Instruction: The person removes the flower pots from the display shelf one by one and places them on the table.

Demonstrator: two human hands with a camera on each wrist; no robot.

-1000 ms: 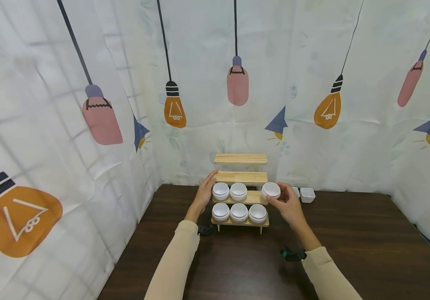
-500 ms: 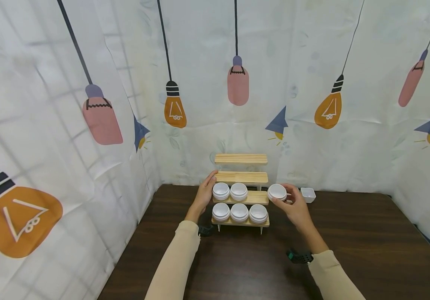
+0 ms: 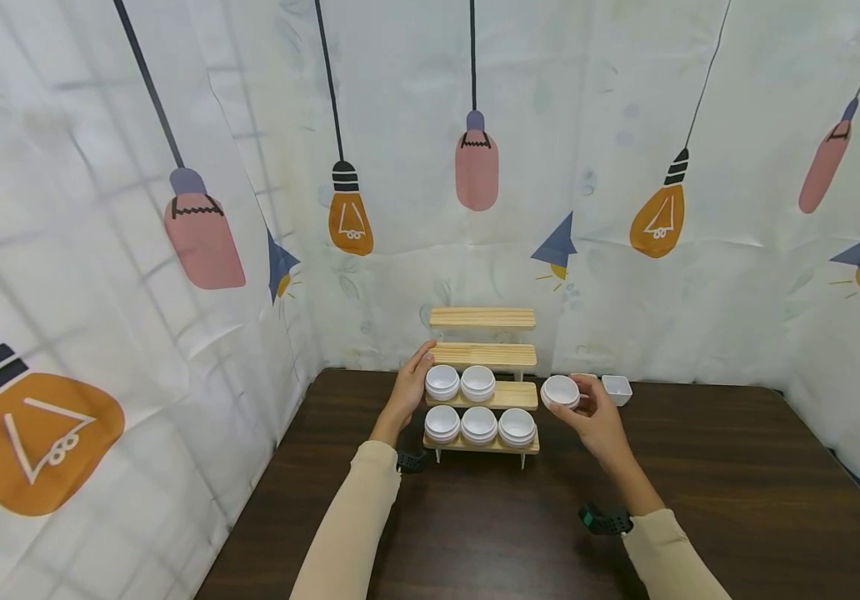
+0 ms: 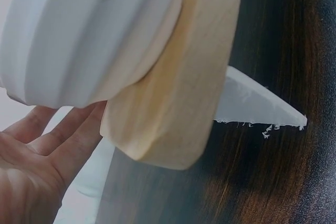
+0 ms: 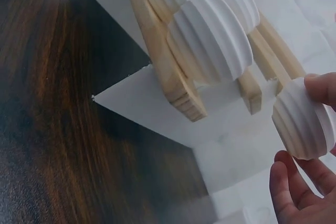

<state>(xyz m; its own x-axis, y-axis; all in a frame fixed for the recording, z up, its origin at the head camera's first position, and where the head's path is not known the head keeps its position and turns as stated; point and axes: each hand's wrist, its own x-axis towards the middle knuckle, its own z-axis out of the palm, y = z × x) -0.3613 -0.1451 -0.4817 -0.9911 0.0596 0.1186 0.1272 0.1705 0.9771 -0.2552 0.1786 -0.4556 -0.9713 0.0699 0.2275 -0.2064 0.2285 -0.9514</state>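
Wooden tiered rack [image 3: 482,396]: it is standing at the far middle of the dark table [image 3: 700,500], four steps rising toward the curtain wall. Rigid and probably light, so you are right to be bracing it. Your left hand [image 3: 407,392] is lying against its left end with the fingers straight and relaxed, touching the wood and gripping nothing.

Ribbed white cups on the rack [image 3: 478,425]: three are sitting on the nearest step, two on the step above [image 3: 460,382], whose right-hand place is standing bare.

Ribbed white cup in hand [image 3: 560,392]: you are holding it in the air just right of the rack, level with the second step and apart from the wood. It looks small, hard and light, likely smooth plastic or ceramic; the ribbed side wall is offering the surest hold. Your right hand [image 3: 593,415] is pinching that wall between thumb and curled fingers [image 5: 294,190].

Square white dish [image 3: 616,389]: it is resting on the table beyond your right hand.
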